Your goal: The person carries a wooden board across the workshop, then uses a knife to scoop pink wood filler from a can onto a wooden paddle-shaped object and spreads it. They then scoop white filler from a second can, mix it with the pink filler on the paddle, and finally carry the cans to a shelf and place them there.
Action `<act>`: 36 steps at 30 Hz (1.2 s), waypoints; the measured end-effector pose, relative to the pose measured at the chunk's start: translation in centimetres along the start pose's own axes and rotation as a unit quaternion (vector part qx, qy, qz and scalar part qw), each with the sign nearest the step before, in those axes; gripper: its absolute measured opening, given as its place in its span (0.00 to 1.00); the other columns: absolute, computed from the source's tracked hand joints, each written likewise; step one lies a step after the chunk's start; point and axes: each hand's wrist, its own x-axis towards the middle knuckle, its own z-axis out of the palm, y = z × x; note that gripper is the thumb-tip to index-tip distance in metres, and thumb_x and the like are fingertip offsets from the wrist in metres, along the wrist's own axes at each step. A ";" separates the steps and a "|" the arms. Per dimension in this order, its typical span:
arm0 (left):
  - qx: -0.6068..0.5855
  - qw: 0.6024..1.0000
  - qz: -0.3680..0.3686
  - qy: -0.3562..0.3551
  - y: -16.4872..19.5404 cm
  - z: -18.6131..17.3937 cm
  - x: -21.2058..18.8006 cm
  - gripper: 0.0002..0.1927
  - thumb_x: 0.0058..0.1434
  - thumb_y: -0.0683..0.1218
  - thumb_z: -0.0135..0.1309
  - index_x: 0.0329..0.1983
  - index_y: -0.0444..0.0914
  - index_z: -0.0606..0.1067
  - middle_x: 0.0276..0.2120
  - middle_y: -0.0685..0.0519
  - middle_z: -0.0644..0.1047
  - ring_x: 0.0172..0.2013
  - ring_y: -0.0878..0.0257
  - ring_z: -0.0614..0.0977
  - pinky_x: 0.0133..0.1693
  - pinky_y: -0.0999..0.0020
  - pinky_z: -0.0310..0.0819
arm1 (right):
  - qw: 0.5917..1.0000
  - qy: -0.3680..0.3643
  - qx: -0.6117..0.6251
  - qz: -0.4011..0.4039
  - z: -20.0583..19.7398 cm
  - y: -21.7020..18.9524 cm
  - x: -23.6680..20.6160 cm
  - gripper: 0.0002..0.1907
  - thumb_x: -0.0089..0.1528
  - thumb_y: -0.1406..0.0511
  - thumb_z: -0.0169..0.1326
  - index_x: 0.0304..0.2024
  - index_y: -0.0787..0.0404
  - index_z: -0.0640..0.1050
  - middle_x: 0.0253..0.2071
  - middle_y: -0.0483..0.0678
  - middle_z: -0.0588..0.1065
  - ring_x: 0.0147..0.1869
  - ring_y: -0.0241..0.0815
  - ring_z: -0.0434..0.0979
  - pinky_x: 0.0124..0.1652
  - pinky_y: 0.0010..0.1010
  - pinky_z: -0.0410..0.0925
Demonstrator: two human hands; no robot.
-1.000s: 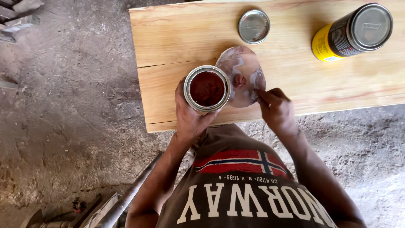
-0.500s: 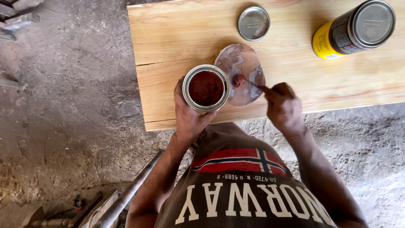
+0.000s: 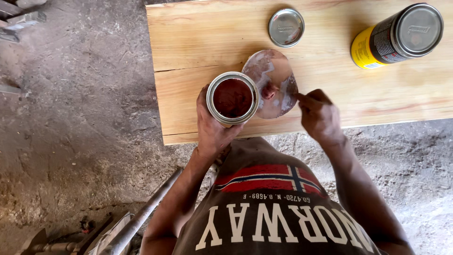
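My left hand (image 3: 212,128) grips a small open tin (image 3: 232,98) of dark red-brown paste and holds it upright over the near edge of a pale wooden board (image 3: 198,42). Just right of the tin, a round metal lid (image 3: 276,75) smeared with the same red-brown stuff lies on the board. My right hand (image 3: 322,118) pinches a thin stick (image 3: 287,93). Its tip rests in a red blob near the middle of the smeared lid.
A clean silver lid (image 3: 286,27) lies farther back on the board. A yellow-and-black can (image 3: 396,35) with a closed metal top stands at the board's far right. A metal pipe (image 3: 141,217) and scrap lie on the rough dirt floor (image 3: 71,118) at lower left.
My right hand has slid a little to the right, away from the tin, with the stick's tip still on the smeared lid. The tin in my left hand has barely moved.
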 end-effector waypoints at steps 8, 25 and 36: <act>-0.058 0.997 -0.042 -0.032 -0.2 -0.3 0.2 0.61 0.46 0.51 0.79 0.74 0.30 0.52 0.68 0.37 0.62 0.69 0.45 0.69 0.69 0.54 0.67 | 0.985 -0.008 -0.157 -0.072 -0.2 1.5 -0.2 0.17 0.63 0.75 0.57 0.52 0.57 0.85 0.41 0.53 0.71 0.46 0.52 0.72 0.39 0.37 0.71; 0.009 0.997 0.072 0.000 -0.6 -0.7 -0.1 0.60 0.43 0.46 0.75 0.73 0.31 0.51 0.69 0.35 0.62 0.71 0.37 0.64 0.72 0.47 0.62 | 0.992 0.011 -0.075 -0.098 -9.1 -8.2 2.5 0.11 0.68 0.80 0.57 0.50 0.65 0.83 0.44 0.52 0.78 0.42 0.46 0.80 0.42 0.31 0.73; 0.043 0.981 0.178 -0.067 0.8 -0.5 0.2 0.54 0.51 0.50 0.74 0.74 0.36 0.55 0.70 0.37 0.60 0.71 0.36 0.63 0.72 0.35 0.53 | 0.941 -0.061 -0.203 -0.264 -8.9 -11.7 3.8 0.15 0.55 0.73 0.60 0.46 0.60 0.83 0.34 0.45 0.73 0.36 0.40 0.75 0.41 0.34 0.67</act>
